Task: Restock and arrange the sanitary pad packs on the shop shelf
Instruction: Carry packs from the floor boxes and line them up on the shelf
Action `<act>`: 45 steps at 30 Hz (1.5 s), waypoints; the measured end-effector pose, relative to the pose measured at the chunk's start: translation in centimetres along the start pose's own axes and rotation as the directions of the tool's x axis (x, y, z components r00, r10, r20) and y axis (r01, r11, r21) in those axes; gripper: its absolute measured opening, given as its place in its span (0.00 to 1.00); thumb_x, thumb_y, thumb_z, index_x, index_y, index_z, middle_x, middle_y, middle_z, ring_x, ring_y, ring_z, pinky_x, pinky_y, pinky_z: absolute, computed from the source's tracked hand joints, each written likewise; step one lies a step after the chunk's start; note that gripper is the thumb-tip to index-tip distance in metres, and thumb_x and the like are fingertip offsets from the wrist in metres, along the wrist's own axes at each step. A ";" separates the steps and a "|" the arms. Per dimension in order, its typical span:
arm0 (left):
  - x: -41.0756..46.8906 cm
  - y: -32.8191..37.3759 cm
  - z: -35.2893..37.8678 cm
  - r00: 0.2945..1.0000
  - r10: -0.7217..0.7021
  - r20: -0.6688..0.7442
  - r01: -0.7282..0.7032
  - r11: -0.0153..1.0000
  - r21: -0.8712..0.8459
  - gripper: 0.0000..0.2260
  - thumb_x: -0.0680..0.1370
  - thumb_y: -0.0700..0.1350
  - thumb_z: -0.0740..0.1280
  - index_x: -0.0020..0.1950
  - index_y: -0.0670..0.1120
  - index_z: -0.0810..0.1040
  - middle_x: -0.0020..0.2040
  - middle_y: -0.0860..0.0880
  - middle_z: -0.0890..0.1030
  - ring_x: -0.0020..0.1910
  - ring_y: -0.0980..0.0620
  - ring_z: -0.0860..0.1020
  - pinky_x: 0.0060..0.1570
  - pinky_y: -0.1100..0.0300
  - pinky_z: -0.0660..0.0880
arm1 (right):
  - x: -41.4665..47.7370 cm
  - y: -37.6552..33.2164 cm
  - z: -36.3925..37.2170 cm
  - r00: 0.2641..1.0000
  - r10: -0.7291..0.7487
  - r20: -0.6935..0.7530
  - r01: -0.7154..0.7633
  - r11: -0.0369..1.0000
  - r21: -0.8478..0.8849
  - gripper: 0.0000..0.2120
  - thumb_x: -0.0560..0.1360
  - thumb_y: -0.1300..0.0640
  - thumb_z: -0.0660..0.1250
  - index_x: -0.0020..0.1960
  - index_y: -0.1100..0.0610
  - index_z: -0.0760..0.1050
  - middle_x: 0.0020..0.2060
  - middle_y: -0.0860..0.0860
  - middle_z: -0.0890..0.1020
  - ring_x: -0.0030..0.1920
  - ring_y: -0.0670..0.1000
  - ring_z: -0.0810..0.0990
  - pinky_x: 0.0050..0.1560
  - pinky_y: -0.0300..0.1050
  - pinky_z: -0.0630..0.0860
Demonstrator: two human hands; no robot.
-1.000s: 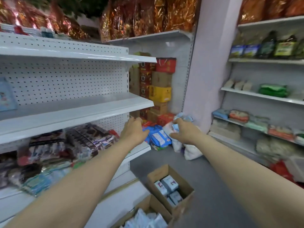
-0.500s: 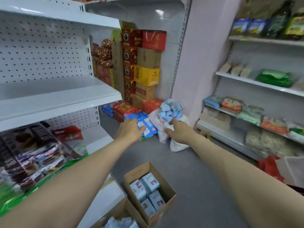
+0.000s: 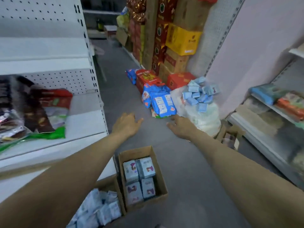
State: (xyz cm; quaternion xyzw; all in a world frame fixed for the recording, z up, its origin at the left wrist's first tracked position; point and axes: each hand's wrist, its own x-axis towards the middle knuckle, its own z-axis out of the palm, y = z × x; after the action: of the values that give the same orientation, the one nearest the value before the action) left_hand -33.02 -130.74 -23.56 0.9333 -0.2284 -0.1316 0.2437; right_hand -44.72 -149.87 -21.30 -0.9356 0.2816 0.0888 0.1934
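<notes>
Pale-blue pad packs lie beyond the right hand.

No readable text. Print on yellow box, far beyond right hand, and blue packs just ahead of it: too blurred.

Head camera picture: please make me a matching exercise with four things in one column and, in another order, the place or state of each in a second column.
Things
1. yellow carton
2. open cardboard box
3. white sack
4. left hand

Places or states
A. on the floor between the two forearms, with four packs showing inside
B. in the tall stack of cartons at the far end
C. open, holding nothing
D. beside the pink wall, with light blue packs on top

Pairs: 1-B, 2-A, 3-D, 4-C
</notes>
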 end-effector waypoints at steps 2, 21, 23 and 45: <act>0.8 -0.7 3.7 0.997 -0.060 0.041 0.061 0.998 -0.027 0.24 0.82 0.59 0.59 0.61 0.40 0.79 0.60 0.39 0.79 0.61 0.39 0.76 0.58 0.50 0.74 | 2.6 2.3 2.3 0.996 -0.015 0.087 0.015 1.000 0.005 0.25 0.83 0.47 0.60 0.73 0.61 0.68 0.71 0.61 0.73 0.71 0.60 0.71 0.68 0.50 0.66; 5.2 -21.6 42.9 0.448 -0.702 0.554 0.875 0.217 -0.433 0.17 0.74 0.65 0.69 0.43 0.51 0.77 0.48 0.46 0.82 0.49 0.43 0.81 0.56 0.45 0.79 | 17.4 16.0 44.1 0.604 0.230 0.763 -0.682 0.645 0.345 0.12 0.81 0.45 0.66 0.54 0.54 0.77 0.61 0.61 0.81 0.63 0.60 0.79 0.64 0.55 0.76; 5.9 -24.1 47.3 0.356 -0.723 0.592 0.865 0.015 -0.502 0.17 0.74 0.62 0.72 0.45 0.49 0.77 0.48 0.45 0.82 0.49 0.43 0.81 0.56 0.44 0.80 | 19.1 17.0 48.5 0.562 0.280 0.778 -0.783 0.483 0.392 0.09 0.79 0.46 0.68 0.51 0.52 0.76 0.56 0.56 0.82 0.56 0.54 0.81 0.53 0.46 0.79; 15.1 -32.7 64.1 0.359 -0.644 0.676 0.459 -0.508 -0.728 0.28 0.69 0.56 0.77 0.66 0.47 0.78 0.58 0.48 0.83 0.55 0.50 0.81 0.41 0.59 0.79 | 28.9 19.8 68.7 0.578 0.327 0.748 -0.689 -0.295 0.662 0.26 0.71 0.43 0.77 0.64 0.54 0.77 0.51 0.52 0.83 0.50 0.51 0.81 0.55 0.47 0.80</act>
State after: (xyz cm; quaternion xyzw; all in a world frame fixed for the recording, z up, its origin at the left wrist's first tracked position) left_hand -31.10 -138.06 -96.69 0.4344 0.5164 -0.2878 0.6796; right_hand -35.91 -151.03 -97.92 -0.2752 0.6076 0.0723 0.7415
